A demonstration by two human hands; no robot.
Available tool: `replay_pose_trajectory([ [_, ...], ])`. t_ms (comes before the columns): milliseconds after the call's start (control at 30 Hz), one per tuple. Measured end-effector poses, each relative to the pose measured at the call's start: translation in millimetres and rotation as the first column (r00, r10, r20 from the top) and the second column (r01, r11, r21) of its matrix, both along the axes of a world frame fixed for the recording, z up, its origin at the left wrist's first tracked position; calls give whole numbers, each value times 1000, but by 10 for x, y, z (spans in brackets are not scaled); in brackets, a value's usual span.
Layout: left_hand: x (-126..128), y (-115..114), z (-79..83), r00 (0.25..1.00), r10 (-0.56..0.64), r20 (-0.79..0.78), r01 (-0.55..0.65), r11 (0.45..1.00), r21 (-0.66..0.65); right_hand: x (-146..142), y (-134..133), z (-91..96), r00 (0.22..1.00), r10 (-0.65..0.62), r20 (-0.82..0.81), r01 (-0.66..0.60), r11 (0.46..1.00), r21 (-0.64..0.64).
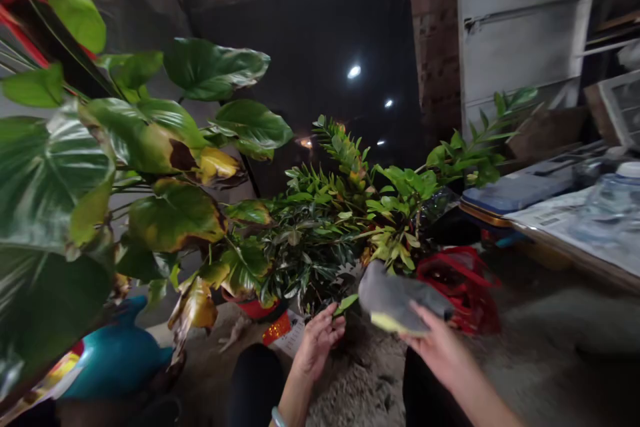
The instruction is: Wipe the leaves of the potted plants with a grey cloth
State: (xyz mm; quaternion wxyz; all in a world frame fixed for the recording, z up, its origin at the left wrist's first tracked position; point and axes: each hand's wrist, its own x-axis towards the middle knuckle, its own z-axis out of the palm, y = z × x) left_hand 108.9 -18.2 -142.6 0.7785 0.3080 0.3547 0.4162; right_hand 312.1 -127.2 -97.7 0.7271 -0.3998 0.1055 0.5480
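My right hand (436, 345) grips a grey cloth with a yellow underside (395, 300), held just below the small-leaved potted plant (320, 240). My left hand (317, 341) is palm up with its fingers curled under a single green leaf (346, 303) at the plant's lower edge, touching it. Both hands are low in the middle of the view, above a sandy floor. The plant's red pot (257, 309) shows partly under the foliage.
A large-leaved plant with yellowing, brown-edged leaves (150, 167) fills the left. A teal vessel (117, 353) sits low left. A red bag (460, 283) lies right of the plant. A bench with newspaper and a plastic bottle (615, 203) is at right. Dark panels (320, 67) lean on the brick wall.
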Motion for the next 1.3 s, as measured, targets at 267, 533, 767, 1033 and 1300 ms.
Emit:
replay_pose_trajectory([
  [267,-15,-91,-9,998,-42,39,43,999,-5,431,-157,193,937,-343,65,335,936,111],
  [533,36,-63,83,996,-84,-13,85,994,62,-447,12,0,996,42,79,-44,999,26],
  [767,-63,-60,84,998,-60,-25,61,998,29,0,55,295,973,-210,94,181,952,249],
  [1033,-77,-37,120,995,-93,-30,96,988,117,-466,237,85,978,116,175,-140,982,130],
  [1300,-310,-47,45,994,-56,89,51,997,57,-87,449,471,951,-250,184,183,931,317],
])
